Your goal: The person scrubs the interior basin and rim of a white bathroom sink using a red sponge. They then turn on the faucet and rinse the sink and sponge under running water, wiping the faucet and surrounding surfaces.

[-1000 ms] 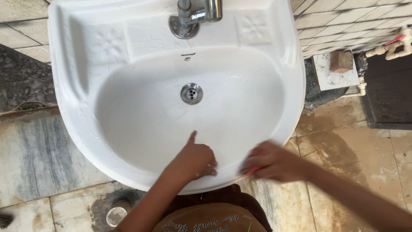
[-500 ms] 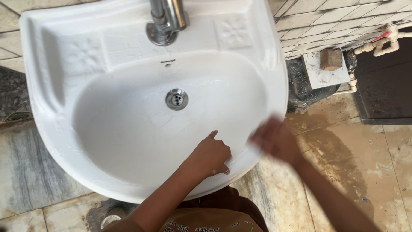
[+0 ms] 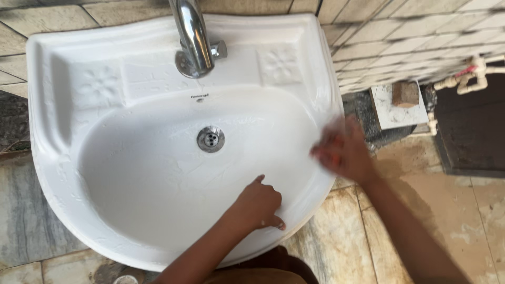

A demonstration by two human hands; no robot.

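**2 hands at the right side of a white washbasin**

The person is leaning over a white washbasin [image 3: 58, 173] that is hanging on a tiled wall [image 3: 400, 31]. The left hand [image 3: 258, 205] is resting inside the bowl, near the front rim on the right side. Its fingers are curled in loosely, the index finger is pointing up toward the drain [image 3: 211, 139], and the thumb is lying on the rim. This hand is holding nothing.

The right hand [image 3: 342, 150] is lying against the outer right edge of the basin, and it is blurred. A small reddish patch is showing at its fingers, but I cannot tell what it is, and I also cannot tell if the fingers are closed or spread.

The chrome tap [image 3: 193, 39] is standing at the back of the basin, in the middle, with its spout reaching forward over the bowl. The drain is sitting just below it, in the bowl.

On the floor to the right, a brown block [image 3: 405, 93] is lying on a white tile piece [image 3: 397, 113]. Pale pipes [image 3: 473, 73] are running along the wall further to the right. The floor [image 3: 463, 221] there is looking wet and stained.
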